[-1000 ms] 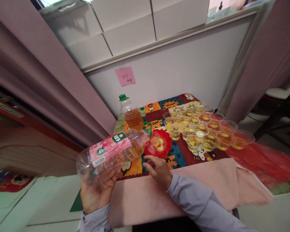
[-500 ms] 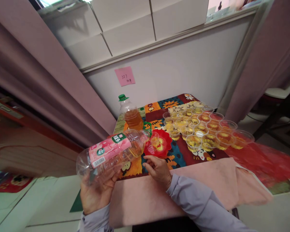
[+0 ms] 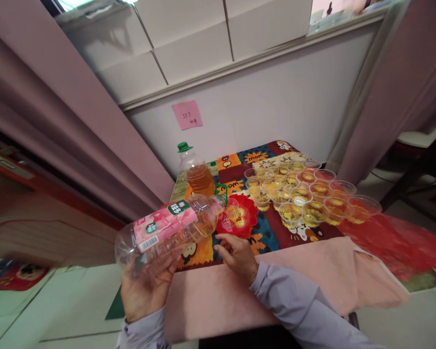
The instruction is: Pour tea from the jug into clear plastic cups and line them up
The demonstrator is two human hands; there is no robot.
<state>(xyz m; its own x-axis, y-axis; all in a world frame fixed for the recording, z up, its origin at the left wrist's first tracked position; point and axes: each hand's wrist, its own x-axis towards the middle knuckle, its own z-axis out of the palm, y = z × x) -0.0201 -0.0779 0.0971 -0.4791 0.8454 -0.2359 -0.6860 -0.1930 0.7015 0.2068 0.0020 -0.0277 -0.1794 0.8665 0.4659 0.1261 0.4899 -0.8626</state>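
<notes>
A large clear plastic bottle [image 3: 167, 228] with a pink label lies tilted across my left hand [image 3: 145, 286], which grips it from below. Amber liquid has run toward its neck, and the mouth with a green ring points right. Under that mouth a clear plastic cup [image 3: 233, 211] stands in a scalloped red plate [image 3: 249, 223], with some liquid in it. My right hand [image 3: 236, 257] rests at the near edge of the plate, index finger and thumb apart, other fingers curled. Whether it touches the rim I cannot tell.
Several clear cups [image 3: 290, 213] of yellow liquid crowd the right of the patterned tablecloth [image 3: 236, 175]. A second bottle [image 3: 199, 177], green-capped and part full, stands at the back left. Pink cloth [image 3: 218, 295] covers the front edge, and red plastic [image 3: 396, 242] hangs at the right.
Almost nothing differs. The bottle and both hands keep their places, and the view has shifted very slightly.
</notes>
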